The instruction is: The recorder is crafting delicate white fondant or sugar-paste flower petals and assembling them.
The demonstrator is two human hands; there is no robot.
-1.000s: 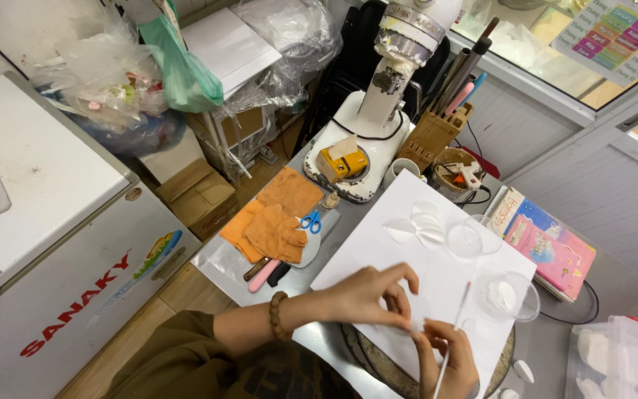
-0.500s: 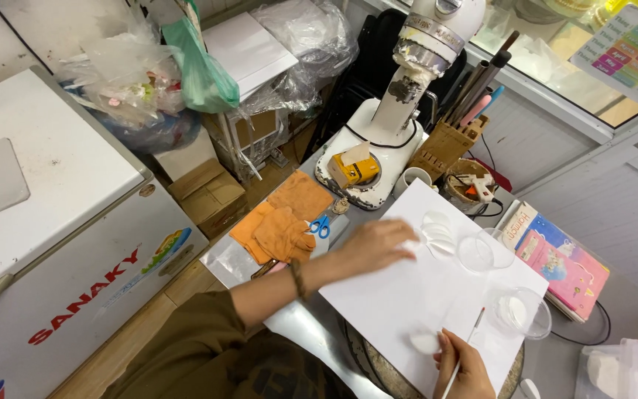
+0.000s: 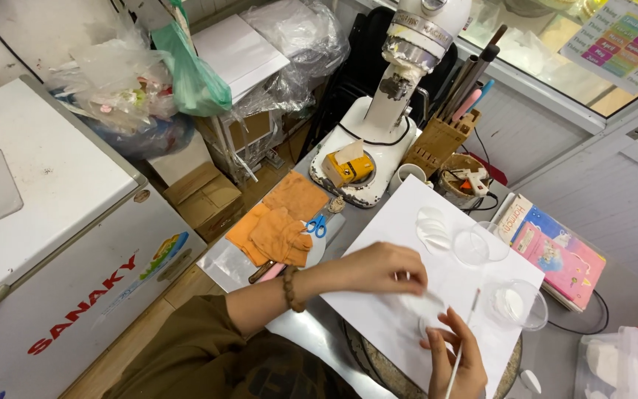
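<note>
Head view, hidden: I can't make out the clear piece under my fingers.
Left hand [image 3: 385, 267]: fingertips pinched together on white sheet [image 3: 378, 310].
Right hand [image 3: 458, 355]: closed around thin white stick [image 3: 464, 340].

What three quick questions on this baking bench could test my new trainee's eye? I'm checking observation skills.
1. True or false: the right hand holds a thin white stick.
2. What lies on the orange cloth: A) scissors B) a spoon C) a cup?
3. Which hand wears a beaded bracelet?

Key: 1 true. 2 A, blue-handled scissors. 3 The left hand, fingers on the white sheet.
</note>
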